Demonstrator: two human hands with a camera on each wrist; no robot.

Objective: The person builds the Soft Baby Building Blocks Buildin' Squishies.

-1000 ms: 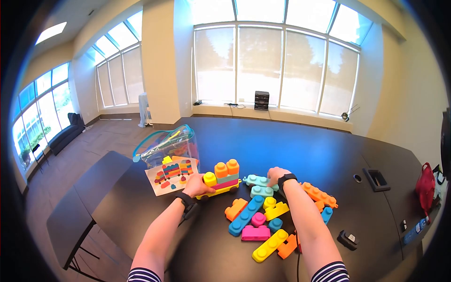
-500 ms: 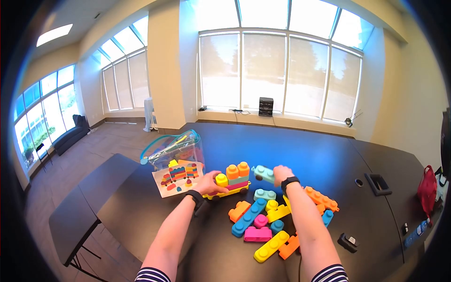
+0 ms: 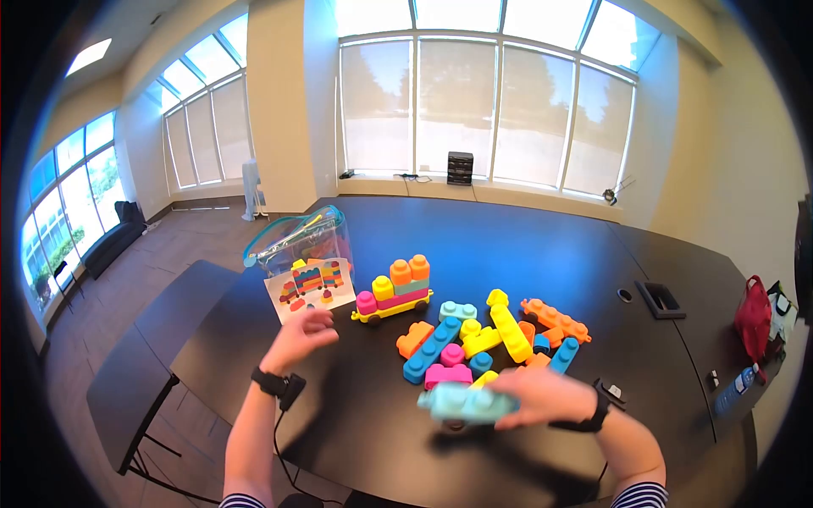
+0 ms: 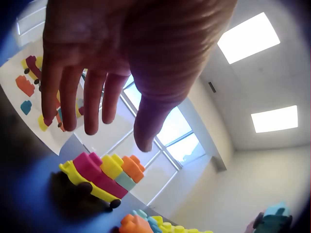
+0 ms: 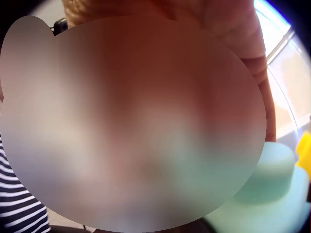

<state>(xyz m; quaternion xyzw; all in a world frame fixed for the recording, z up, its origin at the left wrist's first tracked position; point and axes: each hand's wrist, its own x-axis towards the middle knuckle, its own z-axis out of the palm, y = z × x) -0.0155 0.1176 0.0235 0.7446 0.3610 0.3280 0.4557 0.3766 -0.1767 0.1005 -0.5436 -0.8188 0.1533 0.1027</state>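
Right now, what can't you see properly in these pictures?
Head view: the right hand covers one end of the light blue wheeled block, which hides part of a yellow block.
Head view: the picture card covers part of the clear bag.
Right wrist view: a blur hides most of that hand.
Left wrist view: the bottom edge cuts off an orange block.

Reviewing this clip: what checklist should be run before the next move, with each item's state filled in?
1. Right grip holds the pale teal wheeled base: ok.
2. Left grip free of blocks: ok.
3. Block-loaded yellow car upright on its wheels: ok.
4. Straight tabletop path from base to car: not ok, loose blocks such as the long blue bar lie between.
5. Printed side of the picture card in view: ok.
6. Coupling on the base's held end: cannot tell, hidden by the grip.
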